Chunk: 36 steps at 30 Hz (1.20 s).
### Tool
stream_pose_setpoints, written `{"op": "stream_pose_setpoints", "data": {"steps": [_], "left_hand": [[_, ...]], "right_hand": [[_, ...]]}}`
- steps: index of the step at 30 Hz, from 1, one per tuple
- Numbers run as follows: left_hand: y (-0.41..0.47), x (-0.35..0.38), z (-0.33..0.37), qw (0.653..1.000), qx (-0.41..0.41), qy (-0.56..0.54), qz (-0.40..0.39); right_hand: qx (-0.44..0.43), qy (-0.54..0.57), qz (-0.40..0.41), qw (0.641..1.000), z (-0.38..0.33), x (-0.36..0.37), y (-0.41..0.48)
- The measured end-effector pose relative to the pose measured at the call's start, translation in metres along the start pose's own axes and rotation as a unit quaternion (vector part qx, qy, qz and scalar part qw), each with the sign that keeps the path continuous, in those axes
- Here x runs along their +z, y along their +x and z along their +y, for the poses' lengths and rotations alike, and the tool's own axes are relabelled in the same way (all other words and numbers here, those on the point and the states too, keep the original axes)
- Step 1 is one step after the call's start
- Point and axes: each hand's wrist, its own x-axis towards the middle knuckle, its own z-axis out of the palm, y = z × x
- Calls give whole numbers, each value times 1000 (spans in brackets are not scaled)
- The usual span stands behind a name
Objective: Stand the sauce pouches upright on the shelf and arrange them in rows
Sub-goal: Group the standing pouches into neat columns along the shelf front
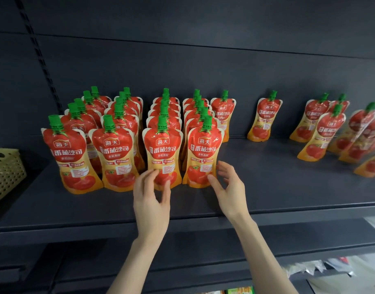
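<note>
By the shelf's (267, 187) left end I see a beige perforated basket (4, 172). Next come four rows of tomato sauce pouches (116, 158), standing upright from near the front edge to the back. My left hand (150, 198) is open with loosely spread fingers, in front of the third row's front pouch (163, 153); I cannot tell if it touches. My right hand (229, 187) is open too, holding nothing, with its thumb at the fourth row's front pouch (203, 155). Further right, a lone pouch (265, 117) stands near the back. A loose, leaning cluster of pouches (322, 128) sits toward the right end.
</note>
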Motion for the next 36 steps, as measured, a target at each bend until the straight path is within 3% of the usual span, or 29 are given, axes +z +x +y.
{"op": "stream_pose_setpoints", "data": {"steps": [6, 12, 17, 26, 31, 36], "left_hand": [[-11, 30, 41, 995, 4, -71, -63], [-9, 105, 92, 985, 8, -119, -123], [8, 185, 114, 992, -25, -83, -96], [66, 281, 108, 977, -213, -20, -17], [87, 303, 96, 970, -244, 19, 4], [97, 312, 84, 967, -254, 18, 18]], "right_hand": [[-8, -2, 66, 998, 9, -45, 10], [-30, -7, 85, 996, 32, -95, 58], [-46, -4, 47, 998, 62, -128, 121], [-45, -11, 4, 999, 109, -150, 221], [-32, 21, 20, 999, 130, -142, 252], [39, 45, 35, 998, 140, -136, 274]]}}
